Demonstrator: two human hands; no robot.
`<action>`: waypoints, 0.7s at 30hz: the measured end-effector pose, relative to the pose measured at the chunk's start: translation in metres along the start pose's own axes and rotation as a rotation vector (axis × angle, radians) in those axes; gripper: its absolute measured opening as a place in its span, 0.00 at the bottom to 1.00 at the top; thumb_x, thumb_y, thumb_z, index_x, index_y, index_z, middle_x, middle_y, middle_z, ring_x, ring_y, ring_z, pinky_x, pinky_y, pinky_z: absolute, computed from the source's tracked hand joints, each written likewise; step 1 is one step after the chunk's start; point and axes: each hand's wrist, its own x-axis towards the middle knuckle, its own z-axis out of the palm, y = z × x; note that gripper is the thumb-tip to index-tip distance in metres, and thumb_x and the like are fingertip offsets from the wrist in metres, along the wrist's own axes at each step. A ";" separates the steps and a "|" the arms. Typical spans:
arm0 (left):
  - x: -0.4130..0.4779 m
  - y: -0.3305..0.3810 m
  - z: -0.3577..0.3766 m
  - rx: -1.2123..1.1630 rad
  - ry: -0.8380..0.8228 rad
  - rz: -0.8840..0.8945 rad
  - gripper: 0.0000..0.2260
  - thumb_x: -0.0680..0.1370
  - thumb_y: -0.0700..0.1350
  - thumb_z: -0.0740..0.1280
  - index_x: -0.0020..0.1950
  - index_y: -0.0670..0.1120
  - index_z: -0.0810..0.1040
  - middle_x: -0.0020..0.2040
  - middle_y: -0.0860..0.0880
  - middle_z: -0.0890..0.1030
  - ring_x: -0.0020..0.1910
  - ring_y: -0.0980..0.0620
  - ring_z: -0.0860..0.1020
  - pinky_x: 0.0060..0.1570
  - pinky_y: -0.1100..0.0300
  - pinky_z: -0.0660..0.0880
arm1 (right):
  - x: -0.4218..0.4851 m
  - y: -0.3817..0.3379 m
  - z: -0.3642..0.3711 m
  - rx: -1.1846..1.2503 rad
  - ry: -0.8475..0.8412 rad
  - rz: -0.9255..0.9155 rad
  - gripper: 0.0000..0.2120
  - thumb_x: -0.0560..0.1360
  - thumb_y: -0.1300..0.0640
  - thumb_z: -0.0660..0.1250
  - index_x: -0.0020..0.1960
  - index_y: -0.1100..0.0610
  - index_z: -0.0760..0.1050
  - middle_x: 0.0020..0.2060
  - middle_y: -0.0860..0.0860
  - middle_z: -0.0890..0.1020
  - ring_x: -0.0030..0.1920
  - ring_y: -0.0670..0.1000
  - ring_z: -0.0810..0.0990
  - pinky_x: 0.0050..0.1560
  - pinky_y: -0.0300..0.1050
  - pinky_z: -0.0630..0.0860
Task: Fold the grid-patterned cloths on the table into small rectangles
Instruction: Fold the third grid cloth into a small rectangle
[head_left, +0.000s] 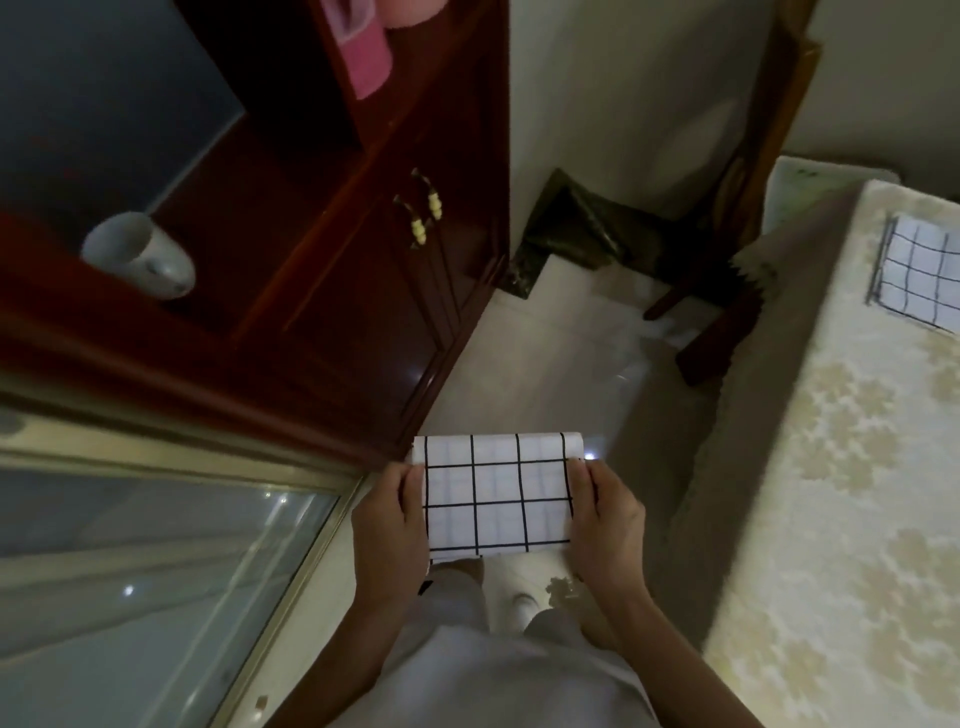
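Cloth folded, held mid-air at lower centre.
Left hand and right hand pinch side edges, fingers clamped; should keep edges aligned.

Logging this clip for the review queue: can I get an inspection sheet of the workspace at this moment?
Surface: table under a cream floral cover, at the right.
Job's things: folded grid cloth held in the air over the floor, off the table; second grid cloth lies flat on the table near the picture's right edge.
Clutter: white cup on a shelf of the dark red cabinet; pink item higher up.
Grippers: left hand and right hand each grip a side edge of the folded grid cloth.
Cables: nothing seen.
Surroundings: glass panel in a gold frame, dark wooden chair, pale floor.
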 end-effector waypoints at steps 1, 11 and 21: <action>0.018 0.003 0.006 -0.002 -0.029 0.015 0.09 0.82 0.44 0.61 0.42 0.51 0.73 0.33 0.56 0.76 0.38 0.60 0.76 0.32 0.70 0.67 | 0.012 -0.003 0.003 0.000 0.024 0.027 0.21 0.83 0.60 0.60 0.32 0.50 0.63 0.25 0.47 0.69 0.28 0.43 0.70 0.28 0.33 0.64; 0.184 0.047 0.057 -0.058 -0.259 0.152 0.09 0.82 0.46 0.60 0.42 0.51 0.71 0.30 0.58 0.70 0.29 0.62 0.70 0.31 0.69 0.63 | 0.127 -0.040 0.025 -0.028 0.279 0.204 0.20 0.83 0.55 0.60 0.33 0.57 0.66 0.24 0.49 0.70 0.27 0.45 0.68 0.27 0.39 0.61; 0.277 0.079 0.093 -0.033 -0.301 0.321 0.14 0.83 0.56 0.54 0.40 0.53 0.69 0.29 0.56 0.69 0.29 0.57 0.68 0.31 0.57 0.65 | 0.201 -0.060 0.025 -0.050 0.385 0.266 0.19 0.83 0.54 0.60 0.34 0.56 0.68 0.25 0.48 0.71 0.27 0.46 0.70 0.27 0.39 0.61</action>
